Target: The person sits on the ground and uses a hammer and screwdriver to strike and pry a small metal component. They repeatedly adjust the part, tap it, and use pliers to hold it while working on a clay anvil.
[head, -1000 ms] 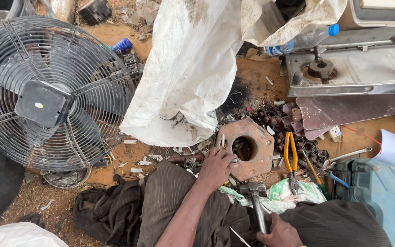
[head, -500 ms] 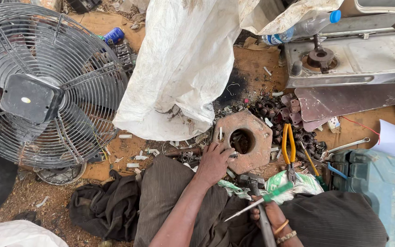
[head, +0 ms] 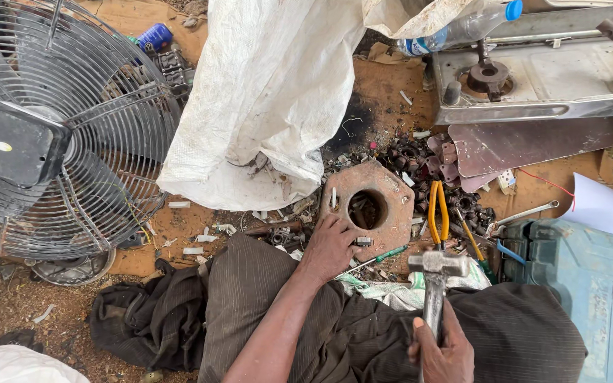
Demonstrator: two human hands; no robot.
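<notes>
Lay on the ground against the near edge of the rusty plate [head: 375, 207]: left hand [head: 330, 247], fingers spread flat. Gripped the hammer [head: 435, 284], just right of the plate: right hand [head: 443, 352], wrapped shut.

Rusty brown metal plate [head: 374, 202], dark hole in middle. Pliers [head: 438, 213] with yellow handles. Grey steel hammer [head: 434, 273]. Screwdriver [head: 381, 257] green-handled. Sack [head: 271, 99] dirty white. Fan grille [head: 58, 135] dark grey wire. Teal-blue case [head: 590, 284]. Trousers [head: 264, 305] brown, fine pinstripe. Ground [head: 384, 92] orange-brown dirt.
</notes>
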